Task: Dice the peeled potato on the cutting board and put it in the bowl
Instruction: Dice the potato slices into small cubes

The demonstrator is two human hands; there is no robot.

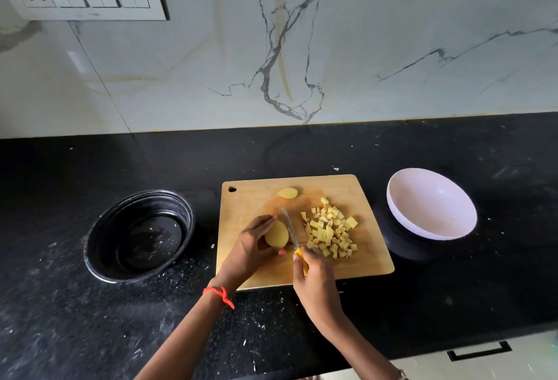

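- No brand, label or readable writing shows on any item.
- Worktop point(422, 304): black polished stone, speckled with pale flecks and crumbs.
- Board point(250, 207): pale wood, rectangular with rounded corners, 1 hanging hole at its far left corner.
- Potato point(277, 234): a smooth yellow peeled piece, oval, lying near the board's centre beneath the left hand.
- Slice point(288, 192): a small rounded potato piece lying apart at the far side of the board.
- Dice point(330, 228): a heap of small yellow cubes on the right half of the board, just beside the knife.
- Left hand point(250, 251): fingers curled over the potato, pinching it at its left and near edges; an orange thread circles the wrist.
- Right hand point(314, 283): fingers wrapped tight round the knife's yellow handle.
- Knife point(290, 230): narrow steel blade, lying between potato and dice, just beside the potato.
- Bowl point(401, 195): white, smooth, round, tilted, right of the board on a dark base; no potato inside.
- Pot point(99, 243): black, round, ridged rim, left of the board.
- Wall point(392, 47): glossy white marble with grey veins; a white switch plate at upper left.
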